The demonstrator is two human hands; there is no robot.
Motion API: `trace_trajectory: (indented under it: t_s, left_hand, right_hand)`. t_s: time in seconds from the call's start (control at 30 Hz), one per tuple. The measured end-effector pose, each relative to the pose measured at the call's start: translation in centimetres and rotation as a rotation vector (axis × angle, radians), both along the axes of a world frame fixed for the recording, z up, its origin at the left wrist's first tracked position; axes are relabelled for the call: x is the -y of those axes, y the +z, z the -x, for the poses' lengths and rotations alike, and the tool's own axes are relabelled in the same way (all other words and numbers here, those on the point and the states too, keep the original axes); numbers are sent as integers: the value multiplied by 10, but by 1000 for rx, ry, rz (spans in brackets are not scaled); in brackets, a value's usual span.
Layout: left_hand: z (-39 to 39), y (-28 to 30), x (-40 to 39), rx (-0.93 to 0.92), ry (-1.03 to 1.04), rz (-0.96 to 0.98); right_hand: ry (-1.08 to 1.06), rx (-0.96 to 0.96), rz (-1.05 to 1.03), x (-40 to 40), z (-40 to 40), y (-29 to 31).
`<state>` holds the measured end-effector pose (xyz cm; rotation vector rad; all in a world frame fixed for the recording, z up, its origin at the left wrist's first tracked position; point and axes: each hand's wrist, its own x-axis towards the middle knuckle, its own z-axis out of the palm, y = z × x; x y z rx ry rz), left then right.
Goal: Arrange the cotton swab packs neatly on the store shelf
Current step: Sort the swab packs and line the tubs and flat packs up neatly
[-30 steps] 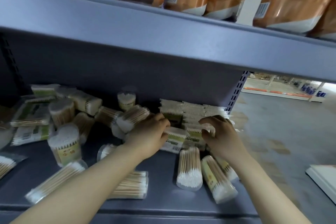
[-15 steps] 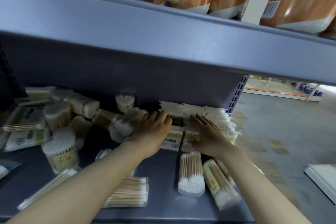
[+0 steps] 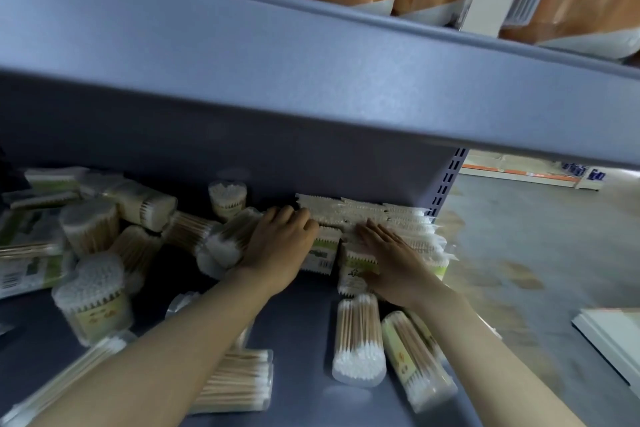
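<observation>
Grey shelf [image 3: 301,319] bears scattered cotton swab packs [image 3: 358,340].

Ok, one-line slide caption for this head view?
Left hand and right hand press on flat clear-wrapped cotton swab packs stacked at the grey metal shelf's back.

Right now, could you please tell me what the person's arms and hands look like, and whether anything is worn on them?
Both forearms are bare as far as the frame shows, with no sleeves in view. The left hand and the right hand have no gloves, and no rings, watch or bracelet are visible. The fingers are bare too.
</observation>
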<state>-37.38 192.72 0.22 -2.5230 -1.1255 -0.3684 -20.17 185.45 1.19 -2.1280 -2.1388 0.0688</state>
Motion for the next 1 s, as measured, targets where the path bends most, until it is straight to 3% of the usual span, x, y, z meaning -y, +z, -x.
trace_trajectory:
  t_s: [0.67,1.0]
  left_hand:
    - [-13,5,7,100,82,113]
    - [8,7,38,264,100,185]
  right_hand:
    - [-20,-39,-6,2,4,3]
    - [-10,-163,-272,16,24,15]
